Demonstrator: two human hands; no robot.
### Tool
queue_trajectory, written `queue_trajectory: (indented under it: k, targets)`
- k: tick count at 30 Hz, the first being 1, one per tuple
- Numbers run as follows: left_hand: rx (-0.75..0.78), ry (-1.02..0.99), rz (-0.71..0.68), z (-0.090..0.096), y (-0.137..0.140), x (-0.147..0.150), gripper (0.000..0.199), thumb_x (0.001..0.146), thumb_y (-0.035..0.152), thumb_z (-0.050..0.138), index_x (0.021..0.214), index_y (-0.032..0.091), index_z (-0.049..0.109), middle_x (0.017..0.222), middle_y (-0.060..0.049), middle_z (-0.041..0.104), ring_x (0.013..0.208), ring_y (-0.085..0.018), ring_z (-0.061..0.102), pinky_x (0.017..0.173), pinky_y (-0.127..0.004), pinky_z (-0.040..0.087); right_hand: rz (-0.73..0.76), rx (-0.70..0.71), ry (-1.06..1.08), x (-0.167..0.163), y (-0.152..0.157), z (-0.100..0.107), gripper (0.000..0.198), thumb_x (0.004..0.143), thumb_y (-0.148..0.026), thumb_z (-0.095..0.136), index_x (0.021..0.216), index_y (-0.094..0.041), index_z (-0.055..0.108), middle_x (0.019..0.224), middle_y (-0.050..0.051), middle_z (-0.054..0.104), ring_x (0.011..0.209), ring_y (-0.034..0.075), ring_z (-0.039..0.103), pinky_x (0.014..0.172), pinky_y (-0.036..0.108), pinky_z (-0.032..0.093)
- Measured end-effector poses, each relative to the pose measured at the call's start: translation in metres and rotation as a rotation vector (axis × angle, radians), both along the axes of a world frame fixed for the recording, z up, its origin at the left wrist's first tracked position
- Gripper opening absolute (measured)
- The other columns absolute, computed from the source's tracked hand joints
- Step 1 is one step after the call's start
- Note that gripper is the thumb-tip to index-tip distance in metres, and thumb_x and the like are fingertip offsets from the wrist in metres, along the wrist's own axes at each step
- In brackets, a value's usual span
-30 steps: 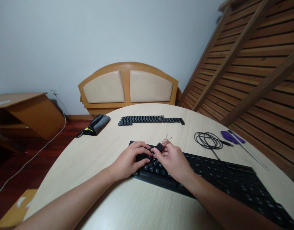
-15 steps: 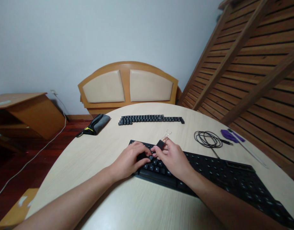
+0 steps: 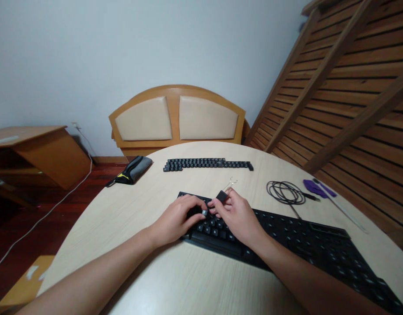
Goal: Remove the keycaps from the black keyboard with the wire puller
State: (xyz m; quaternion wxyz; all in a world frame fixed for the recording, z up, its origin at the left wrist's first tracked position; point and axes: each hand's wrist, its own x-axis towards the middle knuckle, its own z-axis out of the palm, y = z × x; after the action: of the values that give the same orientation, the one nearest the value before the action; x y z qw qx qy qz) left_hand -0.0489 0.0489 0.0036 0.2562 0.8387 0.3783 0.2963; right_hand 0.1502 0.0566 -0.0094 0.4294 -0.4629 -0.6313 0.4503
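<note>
A black keyboard (image 3: pixel 286 238) lies slantwise on the table, many of its keycaps off and some still seated near the front edge. Just above its left part, my left hand (image 3: pixel 181 214) pinches a small keycap (image 3: pixel 204 213) between thumb and forefinger. Close beside it, my right hand (image 3: pixel 237 212) is closed round a keycap puller (image 3: pixel 222 196) with a black handle; its two wire prongs point up and away from the keys. Removed keycaps (image 3: pixel 201 163) stand in tidy rows farther back on the table.
A grey and black pouch (image 3: pixel 135 169) lies at the table's left edge. To the right are a coiled black cable (image 3: pixel 285 192), a purple cloth (image 3: pixel 316 187) and a thin brush (image 3: pixel 342 205). The round table (image 3: pixel 132 218) faces a wooden headboard (image 3: pixel 175 113).
The keycap in my left fingers has lifted off the keyboard and tilted, its pale side now showing. My right hand stays almost in place with the puller.
</note>
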Motion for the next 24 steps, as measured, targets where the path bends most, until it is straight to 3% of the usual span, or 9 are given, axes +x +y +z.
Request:
queue_trajectory:
  k: [5, 10, 14, 19, 24]
  targets:
    - [-0.005, -0.082, 0.150, -0.002, 0.011, -0.007, 0.015, 0.090, 0.021, 0.062, 0.105, 0.022, 0.063, 0.102, -0.003, 0.070, 0.098, -0.020, 0.063, 0.090, -0.035, 0.048, 0.000, 0.031, -0.055, 0.000, 0.003, -0.003, 0.016, 0.090, -0.034, 0.056, 0.087, -0.022, 0.047, 0.089, 0.008, 0.074, 0.075, 0.019, 0.074, 0.065, 0.029, 0.059]
    - [0.223, 0.057, 0.360, 0.003, 0.043, -0.018, 0.014, 0.089, 0.023, 0.062, 0.102, 0.021, 0.067, 0.099, -0.004, 0.072, 0.094, -0.021, 0.065, 0.085, -0.034, 0.051, 0.000, 0.087, -0.120, 0.000, 0.003, -0.006, 0.014, 0.090, -0.033, 0.056, 0.086, -0.023, 0.048, 0.086, 0.007, 0.074, 0.075, 0.020, 0.072, 0.068, 0.031, 0.058]
    - [0.374, 0.180, 0.407, 0.005, 0.086, -0.026, 0.013, 0.087, 0.024, 0.064, 0.100, 0.023, 0.069, 0.099, -0.004, 0.073, 0.097, -0.025, 0.063, 0.088, -0.039, 0.050, -0.002, 0.118, -0.149, 0.001, 0.003, -0.007, 0.014, 0.089, -0.034, 0.056, 0.084, -0.023, 0.049, 0.086, 0.007, 0.074, 0.074, 0.020, 0.071, 0.068, 0.032, 0.057]
    - [0.471, 0.208, 0.469, -0.011, 0.132, -0.036, 0.015, 0.086, 0.020, 0.065, 0.101, 0.022, 0.069, 0.110, -0.008, 0.068, 0.106, -0.027, 0.057, 0.095, -0.043, 0.046, -0.003, 0.139, -0.153, 0.001, 0.003, -0.006, 0.014, 0.089, -0.034, 0.057, 0.084, -0.022, 0.050, 0.083, 0.005, 0.073, 0.073, 0.019, 0.071, 0.068, 0.031, 0.057]
    - [0.511, 0.237, 0.485, -0.030, 0.147, -0.043, 0.014, 0.084, 0.020, 0.067, 0.098, 0.023, 0.070, 0.119, -0.008, 0.062, 0.112, -0.028, 0.052, 0.098, -0.046, 0.044, -0.012, 0.149, -0.158, 0.000, 0.002, -0.004, 0.014, 0.088, -0.033, 0.058, 0.083, -0.022, 0.051, 0.080, 0.005, 0.073, 0.070, 0.019, 0.071, 0.065, 0.030, 0.056]
